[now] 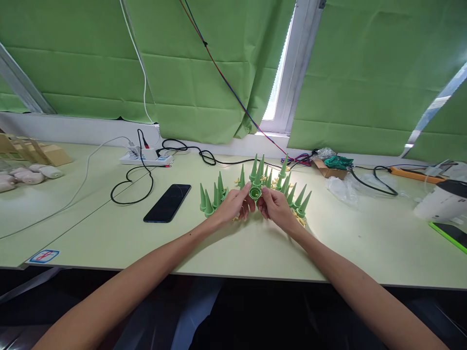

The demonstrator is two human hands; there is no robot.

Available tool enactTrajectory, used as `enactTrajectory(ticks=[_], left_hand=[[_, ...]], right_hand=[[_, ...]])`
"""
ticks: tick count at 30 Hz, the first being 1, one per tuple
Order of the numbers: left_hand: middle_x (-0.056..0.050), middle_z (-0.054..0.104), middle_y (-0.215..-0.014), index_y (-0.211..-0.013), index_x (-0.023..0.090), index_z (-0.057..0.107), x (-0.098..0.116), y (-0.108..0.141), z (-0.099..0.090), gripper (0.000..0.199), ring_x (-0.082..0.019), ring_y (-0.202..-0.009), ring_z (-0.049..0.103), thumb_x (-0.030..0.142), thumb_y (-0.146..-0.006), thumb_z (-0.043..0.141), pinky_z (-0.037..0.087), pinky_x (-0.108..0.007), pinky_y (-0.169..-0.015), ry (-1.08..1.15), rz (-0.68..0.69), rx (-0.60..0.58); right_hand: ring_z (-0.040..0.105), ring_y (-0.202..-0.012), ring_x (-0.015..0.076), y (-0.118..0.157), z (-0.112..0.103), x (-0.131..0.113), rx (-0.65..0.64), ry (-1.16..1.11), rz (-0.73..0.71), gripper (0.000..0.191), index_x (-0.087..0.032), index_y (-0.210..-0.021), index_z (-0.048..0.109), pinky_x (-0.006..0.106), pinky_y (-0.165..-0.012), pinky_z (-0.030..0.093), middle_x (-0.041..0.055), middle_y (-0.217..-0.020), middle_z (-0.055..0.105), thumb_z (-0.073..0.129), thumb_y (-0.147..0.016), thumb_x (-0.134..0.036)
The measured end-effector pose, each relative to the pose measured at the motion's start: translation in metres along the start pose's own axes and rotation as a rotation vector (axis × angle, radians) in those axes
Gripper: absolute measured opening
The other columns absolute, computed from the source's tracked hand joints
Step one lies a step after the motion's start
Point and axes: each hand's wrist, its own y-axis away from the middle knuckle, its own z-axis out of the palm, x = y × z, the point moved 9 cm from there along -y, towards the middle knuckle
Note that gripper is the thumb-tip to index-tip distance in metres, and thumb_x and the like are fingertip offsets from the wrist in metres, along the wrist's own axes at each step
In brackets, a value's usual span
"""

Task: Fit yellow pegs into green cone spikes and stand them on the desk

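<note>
Between both hands is a green plastic watering spike (255, 193), its round, hollow opening turned toward me. The fingers of my left hand (237, 203) are closed on its left side. Thumb and fingers of my right hand (274, 203) grip the rim from the right. More green spikes stand points up on the table, in a left cluster (208, 203) beside my left hand and a right cluster (301, 201) beyond my right. Small yellow plastic parts (299, 218) lie among them, partly hidden by the spikes and my hands.
A black phone (167, 203) lies left of my hands. Behind it are a white power strip (146, 158) and black cables. To the right sit a small cardboard box (328, 170), clear plastic bags (343, 191), a white container (440, 201) and a green-edged phone (452, 236).
</note>
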Motion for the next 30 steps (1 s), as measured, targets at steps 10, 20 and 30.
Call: enactTrajectory(ticks=[10,20,30], left_hand=[[-0.01,0.067,-0.067,-0.073,0.01,0.063,-0.002,0.0,0.007,0.064,-0.011,-0.046,0.055,0.068,-0.091,0.042,0.039,-0.022,-0.04,0.083,0.012,-0.096],[-0.001,0.058,-0.055,-0.077,0.015,0.056,0.004,0.001,0.006,0.052,-0.012,-0.045,0.056,0.064,-0.09,0.049,0.04,-0.022,-0.04,0.018,0.073,-0.117],[0.003,0.053,-0.054,-0.088,0.017,0.056,0.011,0.005,0.005,0.039,-0.012,-0.045,0.053,0.055,-0.089,0.057,0.041,-0.023,-0.043,-0.121,0.145,-0.12]], right_hand=[[0.043,-0.037,0.0089,0.0,0.003,-0.003,-0.035,-0.02,-0.019,0.053,-0.02,-0.069,0.049,0.024,-0.036,0.033,-0.0028,-0.053,0.051,0.036,-0.097,-0.064],[0.043,-0.034,0.0092,0.0,-0.001,0.004,-0.028,-0.008,0.013,0.051,-0.022,-0.072,0.045,0.023,-0.036,0.032,-0.0045,-0.048,0.05,0.036,-0.095,-0.067],[0.044,-0.035,0.0084,0.001,-0.003,0.003,-0.01,0.003,0.04,0.052,-0.021,-0.068,0.043,0.022,-0.035,0.031,-0.0053,-0.046,0.047,0.039,-0.095,-0.066]])
